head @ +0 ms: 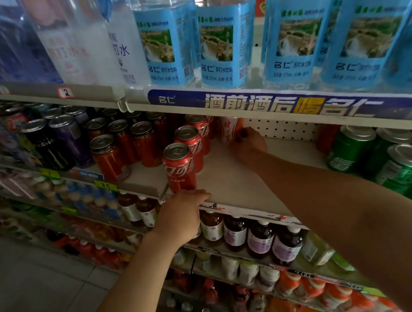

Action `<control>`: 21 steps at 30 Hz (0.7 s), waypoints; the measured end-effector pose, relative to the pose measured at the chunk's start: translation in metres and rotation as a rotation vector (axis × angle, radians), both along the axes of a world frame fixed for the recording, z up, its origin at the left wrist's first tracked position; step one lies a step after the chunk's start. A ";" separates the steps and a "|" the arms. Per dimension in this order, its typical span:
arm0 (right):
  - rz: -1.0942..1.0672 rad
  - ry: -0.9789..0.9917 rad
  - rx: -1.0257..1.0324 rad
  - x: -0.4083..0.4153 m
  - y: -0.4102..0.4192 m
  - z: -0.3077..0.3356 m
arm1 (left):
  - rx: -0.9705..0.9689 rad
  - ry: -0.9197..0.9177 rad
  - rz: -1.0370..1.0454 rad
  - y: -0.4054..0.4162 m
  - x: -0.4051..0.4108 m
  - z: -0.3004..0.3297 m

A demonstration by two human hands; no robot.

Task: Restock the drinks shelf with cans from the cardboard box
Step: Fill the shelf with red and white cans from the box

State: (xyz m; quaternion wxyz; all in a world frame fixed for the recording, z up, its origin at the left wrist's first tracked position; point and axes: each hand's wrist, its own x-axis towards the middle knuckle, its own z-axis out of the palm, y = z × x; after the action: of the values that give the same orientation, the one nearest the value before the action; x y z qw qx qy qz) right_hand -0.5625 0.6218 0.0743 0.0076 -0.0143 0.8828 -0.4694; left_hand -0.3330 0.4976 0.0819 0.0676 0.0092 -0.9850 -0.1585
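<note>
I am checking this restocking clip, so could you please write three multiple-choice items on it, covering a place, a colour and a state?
1. Where does the right hand reach?
A. To the back of the can shelf
B. Into a box on the floor
C. Up among the water bottles

2. What colour are the cans at the right end of that shelf?
A. Purple
B. Green
C. Yellow

3. How is the left hand placed?
A. Curled round a bottle
B. Hanging by the person's side
C. Resting at the shelf's front edge, below the front cola can

Answers:
1 A, its fingers are on a white and orange can by the pegboard wall.
2 B, their sides are plainly green with silver tops.
3 C, its fingers lie over the shelf lip and hold nothing.
</note>
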 end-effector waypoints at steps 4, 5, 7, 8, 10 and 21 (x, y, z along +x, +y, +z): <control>-0.025 -0.022 0.040 -0.004 -0.004 0.002 | -0.008 -0.021 0.017 0.001 0.000 0.002; -0.025 -0.022 0.054 -0.003 -0.005 0.003 | -0.018 -0.022 0.017 0.002 -0.001 0.003; -0.021 -0.008 0.096 -0.004 -0.006 0.002 | -0.019 -0.028 0.020 0.003 0.000 0.002; -0.016 -0.007 0.108 -0.003 -0.006 0.002 | -0.017 -0.030 0.021 0.004 0.001 0.002; 0.000 -0.015 0.129 -0.002 -0.006 0.001 | -0.011 -0.032 0.022 0.004 0.002 0.002; -0.005 0.176 -0.190 0.101 0.018 0.042 | 0.457 0.201 -0.043 -0.001 0.029 0.008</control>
State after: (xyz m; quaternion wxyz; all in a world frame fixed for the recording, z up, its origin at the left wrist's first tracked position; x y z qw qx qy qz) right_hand -0.4617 0.6403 0.1164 -0.0724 -0.0539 0.8318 -0.5477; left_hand -0.3040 0.4969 0.0900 0.1580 -0.0125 -0.9119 -0.3785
